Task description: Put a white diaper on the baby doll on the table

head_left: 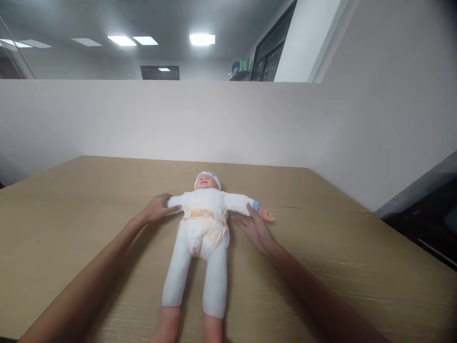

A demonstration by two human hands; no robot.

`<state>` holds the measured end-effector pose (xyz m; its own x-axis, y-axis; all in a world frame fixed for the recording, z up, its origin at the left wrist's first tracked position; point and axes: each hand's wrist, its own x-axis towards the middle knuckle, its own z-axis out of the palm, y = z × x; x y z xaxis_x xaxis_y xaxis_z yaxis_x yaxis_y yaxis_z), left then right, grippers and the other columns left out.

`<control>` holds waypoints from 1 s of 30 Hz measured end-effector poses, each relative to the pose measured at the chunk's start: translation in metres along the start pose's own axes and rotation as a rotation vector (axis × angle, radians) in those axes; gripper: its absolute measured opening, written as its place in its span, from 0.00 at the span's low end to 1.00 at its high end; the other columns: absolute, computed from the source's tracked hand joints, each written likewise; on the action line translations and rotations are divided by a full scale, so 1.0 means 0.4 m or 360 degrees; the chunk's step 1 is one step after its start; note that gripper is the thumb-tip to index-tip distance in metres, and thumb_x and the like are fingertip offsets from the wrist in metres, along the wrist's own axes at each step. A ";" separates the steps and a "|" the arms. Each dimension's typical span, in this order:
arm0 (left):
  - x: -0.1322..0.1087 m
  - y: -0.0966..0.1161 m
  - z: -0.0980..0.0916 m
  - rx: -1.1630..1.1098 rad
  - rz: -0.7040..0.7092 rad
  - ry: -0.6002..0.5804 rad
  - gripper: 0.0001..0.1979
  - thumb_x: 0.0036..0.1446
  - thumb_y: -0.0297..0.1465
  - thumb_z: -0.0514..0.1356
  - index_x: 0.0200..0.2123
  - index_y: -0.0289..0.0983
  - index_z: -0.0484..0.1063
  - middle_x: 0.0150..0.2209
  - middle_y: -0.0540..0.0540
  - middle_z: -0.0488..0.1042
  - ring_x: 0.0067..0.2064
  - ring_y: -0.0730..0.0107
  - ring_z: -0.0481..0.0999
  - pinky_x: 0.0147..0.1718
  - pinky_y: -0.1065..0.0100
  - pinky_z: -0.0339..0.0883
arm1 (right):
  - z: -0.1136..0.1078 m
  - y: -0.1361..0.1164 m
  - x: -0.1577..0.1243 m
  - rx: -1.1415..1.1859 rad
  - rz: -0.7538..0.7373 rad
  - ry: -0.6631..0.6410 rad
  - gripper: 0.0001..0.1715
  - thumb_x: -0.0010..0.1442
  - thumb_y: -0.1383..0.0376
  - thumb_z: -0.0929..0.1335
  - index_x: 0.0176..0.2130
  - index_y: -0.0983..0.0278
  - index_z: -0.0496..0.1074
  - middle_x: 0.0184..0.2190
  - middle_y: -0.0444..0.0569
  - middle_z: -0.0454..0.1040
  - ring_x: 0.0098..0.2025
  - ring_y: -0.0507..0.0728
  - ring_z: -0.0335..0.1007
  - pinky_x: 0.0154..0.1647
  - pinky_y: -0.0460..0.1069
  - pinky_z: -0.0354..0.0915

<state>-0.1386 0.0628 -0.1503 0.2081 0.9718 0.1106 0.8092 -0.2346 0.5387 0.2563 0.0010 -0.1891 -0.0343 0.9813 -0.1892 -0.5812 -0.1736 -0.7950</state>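
Observation:
A baby doll (207,196) lies face up on the wooden table, its head toward the far edge and its arms spread. It wears a white body suit, a white cap (207,174) with lettering, and a patterned diaper (203,228) round its hips. My left hand (159,208) is closed around the doll's arm on the left, hiding that arm's end. Beside the other arm, my right hand (255,229) has its fingers stretched out below the sleeve, with the thumb against it near the blue cuff (255,205). The doll's bare feet run toward the bottom edge of view.
The wooden table (89,190) meets a low white partition (160,119) at the back. A pale wall (392,95) rises on the right, with a dark object (424,214) beside the table there. Ceiling lights (202,39) show beyond the partition.

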 end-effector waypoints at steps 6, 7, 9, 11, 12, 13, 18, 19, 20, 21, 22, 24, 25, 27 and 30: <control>-0.031 0.052 0.006 0.0043 0.0017 -0.0045 0.39 0.55 0.66 0.63 0.50 0.37 0.77 0.46 0.39 0.85 0.42 0.47 0.83 0.36 0.59 0.70 | 0.020 -0.008 -0.001 0.0160 -0.0075 0.0095 0.12 0.73 0.60 0.71 0.53 0.62 0.79 0.54 0.53 0.85 0.60 0.58 0.83 0.65 0.51 0.78; -0.042 0.063 0.006 0.0045 0.0022 -0.0039 0.38 0.56 0.66 0.63 0.49 0.37 0.77 0.44 0.39 0.85 0.41 0.47 0.83 0.36 0.60 0.69 | 0.018 -0.012 -0.003 0.0184 -0.0084 0.0112 0.11 0.73 0.61 0.71 0.53 0.61 0.79 0.54 0.52 0.86 0.59 0.58 0.83 0.64 0.51 0.79; -0.067 0.086 0.006 0.0039 0.0048 -0.0027 0.37 0.56 0.65 0.63 0.49 0.37 0.78 0.44 0.40 0.85 0.42 0.48 0.82 0.36 0.60 0.69 | 0.013 -0.022 -0.009 0.0225 -0.0099 0.0138 0.10 0.73 0.62 0.71 0.52 0.61 0.79 0.52 0.51 0.86 0.58 0.57 0.84 0.62 0.50 0.80; -0.094 0.108 0.005 0.0020 0.0087 -0.0011 0.37 0.57 0.64 0.63 0.51 0.38 0.78 0.48 0.40 0.85 0.44 0.48 0.83 0.38 0.61 0.70 | 0.007 -0.033 -0.019 0.0256 -0.0115 0.0158 0.10 0.73 0.62 0.71 0.52 0.61 0.79 0.51 0.51 0.86 0.56 0.57 0.84 0.60 0.49 0.81; -0.106 0.116 0.006 0.0010 0.0104 -0.0001 0.37 0.58 0.63 0.63 0.54 0.39 0.78 0.50 0.40 0.85 0.46 0.48 0.83 0.39 0.61 0.71 | 0.005 -0.038 -0.024 0.0268 -0.0122 0.0166 0.11 0.73 0.62 0.71 0.52 0.61 0.79 0.51 0.51 0.86 0.56 0.57 0.84 0.60 0.49 0.81; -0.116 0.123 0.007 0.0003 0.0117 0.0009 0.37 0.58 0.63 0.63 0.55 0.39 0.77 0.52 0.40 0.84 0.48 0.48 0.83 0.41 0.61 0.71 | 0.004 -0.042 -0.030 0.0277 -0.0127 0.0174 0.11 0.73 0.62 0.71 0.53 0.61 0.78 0.51 0.51 0.86 0.55 0.57 0.85 0.59 0.49 0.82; -0.118 0.121 0.017 0.0044 0.0110 0.0041 0.36 0.58 0.62 0.63 0.55 0.39 0.77 0.51 0.39 0.84 0.47 0.47 0.83 0.40 0.61 0.70 | 0.009 -0.041 -0.039 0.0298 -0.0118 0.0215 0.10 0.72 0.63 0.71 0.52 0.61 0.77 0.47 0.51 0.87 0.52 0.57 0.86 0.59 0.50 0.82; -0.110 0.116 0.017 0.0064 0.0104 0.0049 0.36 0.58 0.62 0.63 0.53 0.38 0.77 0.50 0.39 0.84 0.46 0.47 0.83 0.39 0.61 0.70 | 0.012 -0.038 -0.036 0.0302 -0.0121 0.0215 0.10 0.72 0.63 0.71 0.52 0.61 0.77 0.47 0.51 0.87 0.52 0.57 0.86 0.59 0.50 0.81; -0.101 0.111 0.017 0.0085 0.0099 0.0057 0.35 0.58 0.62 0.63 0.52 0.38 0.77 0.49 0.38 0.85 0.45 0.47 0.83 0.39 0.61 0.69 | 0.014 -0.035 -0.032 0.0304 -0.0125 0.0210 0.11 0.71 0.63 0.72 0.52 0.61 0.77 0.47 0.51 0.87 0.52 0.57 0.86 0.60 0.50 0.81; -0.091 0.106 0.015 0.0105 0.0096 0.0064 0.35 0.58 0.62 0.63 0.51 0.37 0.77 0.48 0.38 0.85 0.44 0.47 0.82 0.38 0.61 0.68 | 0.017 -0.032 -0.026 0.0306 -0.0129 0.0201 0.12 0.71 0.62 0.73 0.53 0.62 0.77 0.48 0.52 0.86 0.54 0.57 0.85 0.62 0.51 0.80; -0.081 0.101 0.013 0.0123 0.0095 0.0070 0.34 0.58 0.62 0.62 0.49 0.37 0.77 0.47 0.38 0.85 0.43 0.47 0.82 0.37 0.61 0.68 | 0.020 -0.029 -0.019 0.0308 -0.0133 0.0193 0.13 0.71 0.62 0.73 0.53 0.62 0.77 0.50 0.52 0.86 0.55 0.57 0.85 0.63 0.51 0.79; -0.058 0.092 0.007 0.0155 0.0097 0.0080 0.33 0.58 0.62 0.62 0.47 0.38 0.77 0.46 0.39 0.85 0.42 0.47 0.82 0.36 0.60 0.67 | 0.027 -0.025 -0.001 0.0310 -0.0133 0.0189 0.15 0.70 0.61 0.74 0.55 0.62 0.77 0.51 0.52 0.86 0.57 0.58 0.84 0.64 0.51 0.78; -0.046 0.088 0.005 0.0167 0.0099 0.0086 0.32 0.58 0.62 0.62 0.46 0.38 0.77 0.45 0.39 0.85 0.43 0.47 0.82 0.36 0.60 0.67 | 0.031 -0.024 0.010 0.0310 -0.0131 0.0197 0.16 0.69 0.61 0.74 0.55 0.61 0.76 0.51 0.52 0.86 0.58 0.58 0.83 0.65 0.51 0.78; -0.019 0.079 0.003 0.0186 0.0095 0.0101 0.32 0.58 0.61 0.62 0.47 0.38 0.77 0.47 0.38 0.85 0.43 0.47 0.82 0.37 0.60 0.67 | 0.038 -0.023 0.034 0.0308 -0.0124 0.0219 0.18 0.69 0.61 0.75 0.56 0.60 0.76 0.51 0.51 0.86 0.58 0.58 0.83 0.65 0.51 0.78; 0.025 0.064 0.005 0.0197 0.0086 0.0122 0.33 0.58 0.60 0.63 0.50 0.37 0.77 0.49 0.36 0.84 0.46 0.46 0.82 0.40 0.60 0.69 | 0.050 -0.027 0.074 0.0297 -0.0112 0.0248 0.15 0.71 0.60 0.73 0.55 0.62 0.76 0.50 0.51 0.85 0.58 0.57 0.83 0.64 0.50 0.78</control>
<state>-0.1149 0.0666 -0.1371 0.2144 0.9555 0.2025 0.8606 -0.2828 0.4236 0.2453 0.0335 -0.1745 0.1289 0.9633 -0.2355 -0.7184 -0.0730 -0.6918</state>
